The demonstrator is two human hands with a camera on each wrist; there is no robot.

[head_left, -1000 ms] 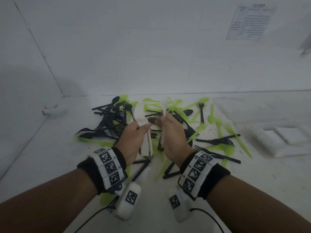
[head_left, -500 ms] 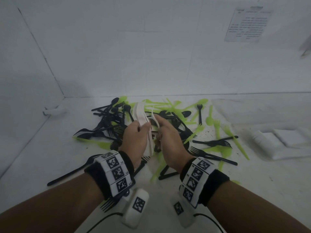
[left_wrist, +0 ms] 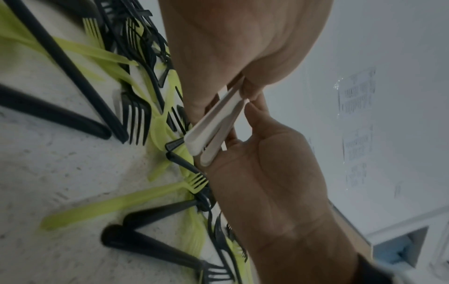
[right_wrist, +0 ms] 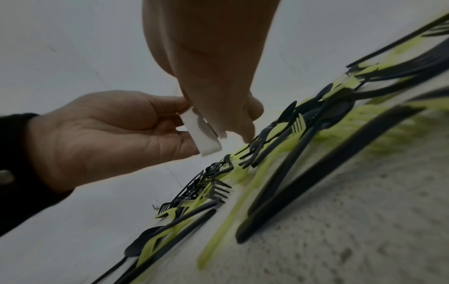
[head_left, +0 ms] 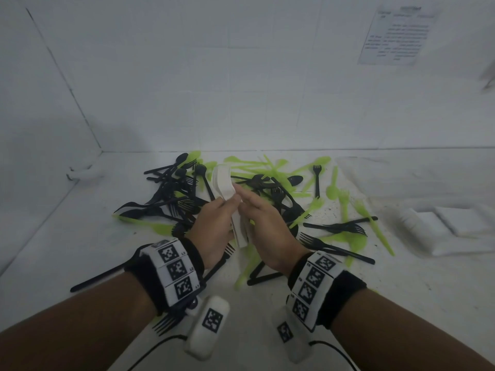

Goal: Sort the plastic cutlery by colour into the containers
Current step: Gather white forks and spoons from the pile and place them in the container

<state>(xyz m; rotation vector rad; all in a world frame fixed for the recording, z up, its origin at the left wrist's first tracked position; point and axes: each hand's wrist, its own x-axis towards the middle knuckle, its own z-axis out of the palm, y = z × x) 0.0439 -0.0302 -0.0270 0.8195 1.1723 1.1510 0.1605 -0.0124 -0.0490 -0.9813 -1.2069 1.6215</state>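
My left hand [head_left: 223, 210] grips a bundle of white plastic cutlery [head_left: 223, 182] upright over the pile, handles pointing down. My right hand [head_left: 250, 207] pinches the same bundle from the right side, its thumb on the white handles [left_wrist: 213, 124]. In the right wrist view the white handle ends [right_wrist: 205, 134] stick out between both hands. Below them, black cutlery [head_left: 174, 194] and lime green cutlery [head_left: 345, 199] lie mixed in a heap on the white table [head_left: 80, 236].
White containers [head_left: 455, 226] stand at the right of the table. A small white object [head_left: 83, 172] lies by the left wall. A printed sheet [head_left: 393, 36] hangs on the back wall. One black knife [head_left: 99, 277] lies apart at the near left.
My right hand held a single white piece upright beside the bundle; it has brought that piece against the bundle in my left hand, and both hands now close on it together.
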